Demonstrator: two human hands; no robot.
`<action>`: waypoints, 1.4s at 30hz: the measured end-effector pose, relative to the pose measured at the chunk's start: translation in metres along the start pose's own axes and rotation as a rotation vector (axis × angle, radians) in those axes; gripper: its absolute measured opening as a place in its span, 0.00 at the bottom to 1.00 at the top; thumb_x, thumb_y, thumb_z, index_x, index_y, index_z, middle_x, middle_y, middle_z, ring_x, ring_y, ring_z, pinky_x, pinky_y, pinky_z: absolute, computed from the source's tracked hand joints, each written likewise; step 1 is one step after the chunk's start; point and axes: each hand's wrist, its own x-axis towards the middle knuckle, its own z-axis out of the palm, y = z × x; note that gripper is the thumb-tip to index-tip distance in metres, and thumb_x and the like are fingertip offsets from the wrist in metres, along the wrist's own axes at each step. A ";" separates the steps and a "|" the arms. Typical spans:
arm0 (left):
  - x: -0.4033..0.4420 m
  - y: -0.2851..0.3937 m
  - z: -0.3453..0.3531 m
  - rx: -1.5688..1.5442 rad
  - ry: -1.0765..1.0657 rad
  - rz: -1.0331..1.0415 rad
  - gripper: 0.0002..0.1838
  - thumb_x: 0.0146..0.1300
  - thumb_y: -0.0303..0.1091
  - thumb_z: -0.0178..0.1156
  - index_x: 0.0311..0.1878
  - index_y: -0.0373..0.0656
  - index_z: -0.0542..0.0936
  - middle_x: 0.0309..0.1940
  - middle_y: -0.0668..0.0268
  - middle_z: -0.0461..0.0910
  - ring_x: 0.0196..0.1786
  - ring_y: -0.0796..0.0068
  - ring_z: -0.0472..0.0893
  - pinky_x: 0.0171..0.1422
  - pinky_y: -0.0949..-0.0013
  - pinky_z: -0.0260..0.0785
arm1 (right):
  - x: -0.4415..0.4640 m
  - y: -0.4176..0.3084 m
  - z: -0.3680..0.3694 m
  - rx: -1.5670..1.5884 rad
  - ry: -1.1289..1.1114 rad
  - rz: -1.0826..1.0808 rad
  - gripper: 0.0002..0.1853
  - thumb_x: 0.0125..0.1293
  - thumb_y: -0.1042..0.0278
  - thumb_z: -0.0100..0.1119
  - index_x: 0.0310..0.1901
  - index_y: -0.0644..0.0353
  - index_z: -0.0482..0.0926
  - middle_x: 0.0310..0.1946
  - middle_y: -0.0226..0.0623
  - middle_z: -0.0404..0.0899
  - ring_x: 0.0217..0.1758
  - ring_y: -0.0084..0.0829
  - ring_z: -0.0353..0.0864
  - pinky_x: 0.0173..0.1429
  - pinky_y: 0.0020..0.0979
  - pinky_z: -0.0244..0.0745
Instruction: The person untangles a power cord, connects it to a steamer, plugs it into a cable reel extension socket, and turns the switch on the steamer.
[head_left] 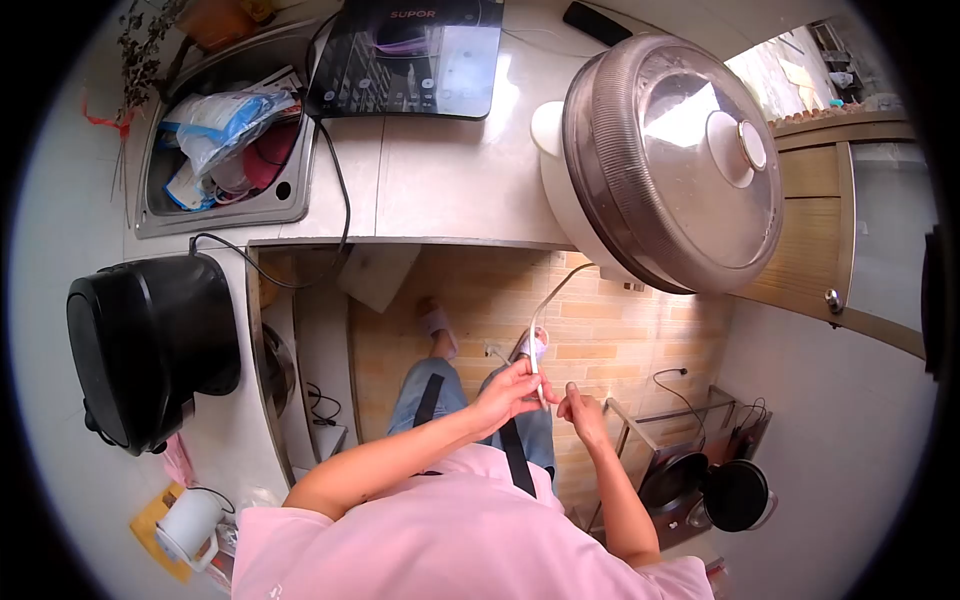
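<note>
Left hand [512, 392]: nearly closed, white cord [538, 330] pinched between thumb and fingers
Right hand [582, 412]: fingers curled beside cord; whether anything is gripped cannot be told
Cord: smooth, curved down from steamer [665, 165]
Steamer lid [690, 120]: domed, translucent, ribbed

Upper left of the frame, a metal sink [222, 217] holds crumpled plastic bags [232, 125]. Right of it, a black SUPOR cooktop [405, 75] lies on the pale counter [450, 175]. A bulky black appliance [155, 345] stands far left; a white kettle [190, 522] sits lower left, a dark pan [672, 482] lower right.
</note>
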 end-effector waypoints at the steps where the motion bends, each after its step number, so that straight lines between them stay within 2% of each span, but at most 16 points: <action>1: 0.008 -0.006 0.016 -0.053 -0.042 0.004 0.05 0.68 0.34 0.44 0.42 0.44 0.66 0.38 0.61 0.72 0.49 0.65 0.75 0.55 0.63 0.67 | -0.005 0.014 -0.009 0.136 -0.153 0.170 0.30 0.64 0.40 0.38 0.19 0.60 0.74 0.12 0.29 0.68 0.18 0.26 0.67 0.24 0.25 0.61; 2: 0.016 -0.014 0.033 -0.109 -0.084 0.000 0.05 0.68 0.33 0.43 0.42 0.43 0.66 0.38 0.61 0.72 0.49 0.64 0.75 0.55 0.63 0.67 | -0.011 0.027 -0.019 0.385 -0.371 0.282 0.31 0.63 0.37 0.38 0.20 0.58 0.73 0.14 0.26 0.68 0.17 0.21 0.64 0.22 0.23 0.59; 5: 0.046 -0.046 0.079 -0.207 -0.138 -0.055 0.06 0.68 0.31 0.41 0.41 0.41 0.66 0.38 0.58 0.71 0.50 0.62 0.73 0.55 0.61 0.67 | -0.031 0.036 -0.039 1.085 -0.469 0.380 0.29 0.63 0.37 0.37 0.26 0.56 0.74 0.16 0.25 0.68 0.17 0.21 0.62 0.21 0.22 0.58; 9: 0.096 -0.112 0.129 -0.182 -0.208 -0.168 0.07 0.67 0.31 0.39 0.39 0.41 0.66 0.38 0.59 0.72 0.50 0.61 0.74 0.57 0.61 0.67 | -0.016 0.092 -0.111 1.533 0.085 0.154 0.18 0.65 0.46 0.46 0.33 0.53 0.72 0.17 0.22 0.65 0.18 0.20 0.62 0.20 0.20 0.55; 11: 0.124 -0.150 0.153 -0.137 -0.153 -0.239 0.07 0.67 0.31 0.39 0.38 0.41 0.66 0.39 0.59 0.72 0.50 0.62 0.75 0.57 0.63 0.68 | 0.000 0.146 -0.178 1.651 0.041 -0.099 0.13 0.65 0.53 0.49 0.31 0.52 0.71 0.16 0.20 0.62 0.17 0.16 0.58 0.19 0.18 0.51; 15: 0.186 -0.186 0.181 0.507 0.154 -0.503 0.13 0.64 0.38 0.45 0.45 0.40 0.70 0.46 0.59 0.73 0.49 0.67 0.76 0.54 0.68 0.70 | -0.018 0.128 -0.307 1.235 0.409 -0.311 0.12 0.67 0.58 0.46 0.27 0.53 0.70 0.15 0.18 0.57 0.16 0.11 0.49 0.17 0.18 0.43; 17: 0.224 -0.185 0.182 1.333 -0.039 -0.548 0.22 0.63 0.46 0.46 0.53 0.39 0.72 0.48 0.60 0.75 0.50 0.71 0.77 0.49 0.70 0.69 | -0.011 0.128 -0.355 0.983 0.388 -0.402 0.11 0.67 0.60 0.47 0.27 0.53 0.70 0.15 0.17 0.56 0.16 0.09 0.49 0.17 0.17 0.41; 19: 0.263 -0.163 0.238 1.504 -0.061 -0.554 0.25 0.63 0.49 0.48 0.55 0.38 0.71 0.51 0.59 0.74 0.51 0.72 0.75 0.51 0.70 0.67 | 0.007 0.122 -0.389 0.733 0.500 -0.469 0.14 0.65 0.62 0.50 0.24 0.59 0.72 0.15 0.23 0.60 0.17 0.14 0.57 0.20 0.22 0.51; 21: 0.308 -0.167 0.273 1.389 -0.098 -0.022 0.31 0.62 0.52 0.49 0.60 0.38 0.66 0.56 0.55 0.70 0.53 0.71 0.74 0.55 0.70 0.64 | 0.024 0.104 -0.400 0.404 0.698 -0.644 0.15 0.64 0.62 0.51 0.23 0.62 0.72 0.15 0.27 0.62 0.18 0.19 0.61 0.23 0.26 0.56; 23: 0.367 -0.175 0.316 1.081 -0.064 0.181 0.34 0.63 0.53 0.50 0.62 0.36 0.60 0.55 0.53 0.70 0.55 0.70 0.73 0.59 0.68 0.62 | 0.023 0.074 -0.408 0.254 0.706 -0.609 0.14 0.61 0.64 0.55 0.23 0.66 0.71 0.17 0.35 0.66 0.20 0.31 0.66 0.27 0.33 0.59; 25: 0.446 -0.160 0.340 0.913 0.011 0.043 0.32 0.64 0.49 0.50 0.61 0.33 0.59 0.54 0.52 0.70 0.52 0.68 0.75 0.57 0.65 0.66 | 0.044 0.062 -0.406 0.036 0.731 -0.700 0.12 0.58 0.66 0.58 0.23 0.64 0.72 0.19 0.39 0.69 0.22 0.38 0.68 0.28 0.36 0.62; 27: 0.517 -0.136 0.336 0.460 0.001 0.103 0.25 0.65 0.46 0.49 0.54 0.33 0.64 0.48 0.55 0.74 0.44 0.70 0.79 0.50 0.68 0.72 | 0.071 0.056 -0.414 -0.206 0.735 -0.754 0.10 0.55 0.66 0.60 0.24 0.62 0.74 0.21 0.40 0.72 0.26 0.41 0.72 0.31 0.38 0.65; 29: 0.570 -0.109 0.315 0.435 0.114 0.173 0.20 0.66 0.45 0.48 0.48 0.36 0.69 0.40 0.60 0.78 0.35 0.78 0.79 0.37 0.76 0.75 | 0.103 0.056 -0.441 -0.319 0.713 -0.725 0.09 0.55 0.65 0.60 0.24 0.61 0.75 0.22 0.39 0.73 0.28 0.41 0.73 0.32 0.38 0.67; 33: 0.606 -0.077 0.314 0.438 0.213 0.298 0.22 0.68 0.49 0.43 0.55 0.41 0.65 0.23 0.74 0.68 0.18 0.88 0.65 0.20 0.82 0.58 | 0.178 0.035 -0.487 -0.414 0.545 -0.720 0.09 0.55 0.63 0.60 0.25 0.58 0.76 0.24 0.38 0.75 0.30 0.40 0.74 0.33 0.38 0.69; 38: 0.623 -0.049 0.285 0.449 0.343 0.287 0.23 0.68 0.53 0.42 0.55 0.44 0.64 0.16 0.77 0.57 0.15 0.90 0.52 0.17 0.83 0.43 | 0.264 0.007 -0.539 -0.547 0.137 -0.567 0.19 0.58 0.53 0.55 0.47 0.55 0.77 0.28 0.43 0.78 0.35 0.44 0.77 0.39 0.41 0.70; 42: 0.626 -0.076 0.225 0.408 0.623 0.396 0.21 0.65 0.52 0.47 0.49 0.43 0.68 0.17 0.75 0.62 0.18 0.89 0.59 0.20 0.84 0.50 | 0.366 0.010 -0.602 -0.565 0.088 -0.360 0.21 0.57 0.49 0.55 0.44 0.56 0.77 0.34 0.45 0.78 0.39 0.45 0.77 0.44 0.42 0.70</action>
